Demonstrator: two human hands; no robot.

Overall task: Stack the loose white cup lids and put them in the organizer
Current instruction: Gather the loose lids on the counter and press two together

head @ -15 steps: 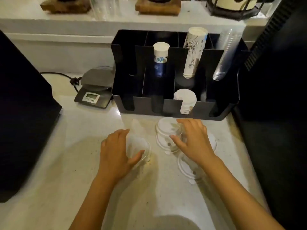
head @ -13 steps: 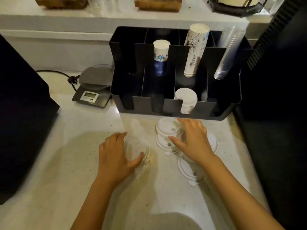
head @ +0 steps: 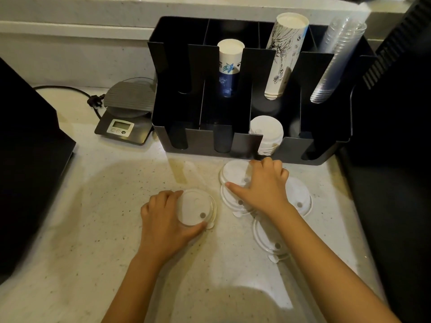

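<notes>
My left hand (head: 163,217) grips a white cup lid (head: 194,207) by its rim on the pale counter. To its right, my right hand (head: 263,185) rests with fingers spread over a far lid (head: 233,171) and touches another lid (head: 229,198) under the thumb. One more lid (head: 299,197) lies right of that hand, and a further lid (head: 268,241) lies partly under my forearm. The black organizer (head: 247,145) stands behind, with a stack of white lids (head: 268,134) in a front slot.
In the organizer's rear slots are a short paper cup stack (head: 229,64), a tall paper cup stack (head: 283,57) and clear plastic cups (head: 335,61). A grey scale (head: 127,113) with a cable sits to the left. Black machines flank the counter (head: 81,206) on both sides.
My left hand has closed more firmly around its lid. My right hand has shifted slightly forward onto the far lid. The camera has tilted down a little.
</notes>
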